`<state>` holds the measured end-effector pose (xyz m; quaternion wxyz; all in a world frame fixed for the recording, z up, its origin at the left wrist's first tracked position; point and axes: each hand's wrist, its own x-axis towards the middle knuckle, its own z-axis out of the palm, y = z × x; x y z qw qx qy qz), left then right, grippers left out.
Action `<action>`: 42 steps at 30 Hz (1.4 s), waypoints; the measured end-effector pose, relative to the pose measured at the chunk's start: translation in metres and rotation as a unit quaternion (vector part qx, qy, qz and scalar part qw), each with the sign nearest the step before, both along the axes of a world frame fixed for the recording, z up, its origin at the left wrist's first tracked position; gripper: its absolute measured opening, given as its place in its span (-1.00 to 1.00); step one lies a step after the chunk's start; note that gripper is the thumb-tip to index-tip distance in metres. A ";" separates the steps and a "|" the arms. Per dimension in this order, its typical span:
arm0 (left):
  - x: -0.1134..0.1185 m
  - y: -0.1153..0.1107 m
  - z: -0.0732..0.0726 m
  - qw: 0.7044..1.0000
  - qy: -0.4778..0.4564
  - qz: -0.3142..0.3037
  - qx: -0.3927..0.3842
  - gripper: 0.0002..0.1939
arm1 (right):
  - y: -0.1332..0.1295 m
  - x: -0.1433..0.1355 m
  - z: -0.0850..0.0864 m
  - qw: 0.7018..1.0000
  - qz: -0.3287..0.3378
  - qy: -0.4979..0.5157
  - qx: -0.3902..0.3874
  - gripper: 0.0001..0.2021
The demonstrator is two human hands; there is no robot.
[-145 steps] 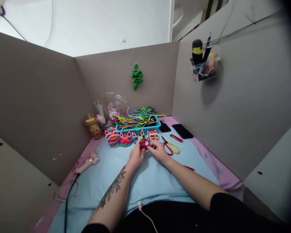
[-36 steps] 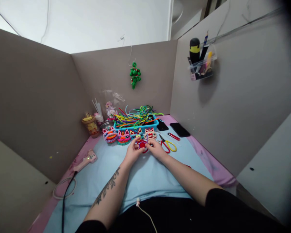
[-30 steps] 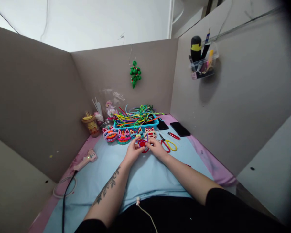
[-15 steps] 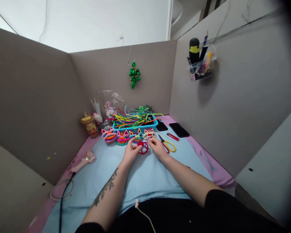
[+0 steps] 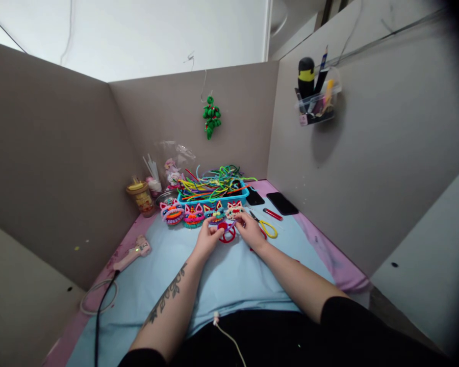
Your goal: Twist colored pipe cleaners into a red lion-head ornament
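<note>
My left hand (image 5: 208,237) is closed in a pinch on a red piece of bent pipe cleaner (image 5: 228,238), which has a round coil and open loops. A short purple pipe cleaner (image 5: 230,226) runs across the top of the red piece towards my right hand (image 5: 249,231). The fingertips of that hand pinch its other end. Just beyond my fingers stand several fuzzy animal heads with pointed ears, among them a pink and orange one (image 5: 172,213) and a cream one (image 5: 234,209). Scissors with red and yellow handles (image 5: 268,229) lie beside my right hand, partly hidden by it.
Behind the heads, a blue basket (image 5: 214,199) holds many coloured pipe cleaners. A red-handled cutter (image 5: 273,214) and a black phone (image 5: 282,204) lie on the right. A pink glue gun (image 5: 133,254) with a black cord rests on the left, near a cup (image 5: 141,200). Partitions enclose the table.
The red piece has shifted slightly to the right and tilted a little. My right fingertips have risen slightly along with the purple pipe cleaner. My left hand stays nearly in place.
</note>
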<state>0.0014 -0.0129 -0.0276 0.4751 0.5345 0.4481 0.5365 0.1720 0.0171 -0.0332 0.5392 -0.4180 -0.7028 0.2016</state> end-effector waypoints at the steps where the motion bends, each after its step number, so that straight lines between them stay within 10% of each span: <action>1: 0.000 0.000 0.000 1.000 0.002 0.001 0.001 -0.40 | -0.001 0.000 0.001 1.000 0.001 -0.001 0.001 -0.81; 30: 0.001 -0.003 0.005 0.995 0.057 0.024 0.081 -0.52 | 0.000 -0.010 -0.006 0.923 0.158 0.189 -0.296 -0.79; 42: 0.002 -0.001 0.005 0.998 0.022 0.051 0.035 -0.48 | -0.007 -0.015 -0.004 0.933 0.194 0.149 -0.264 -0.78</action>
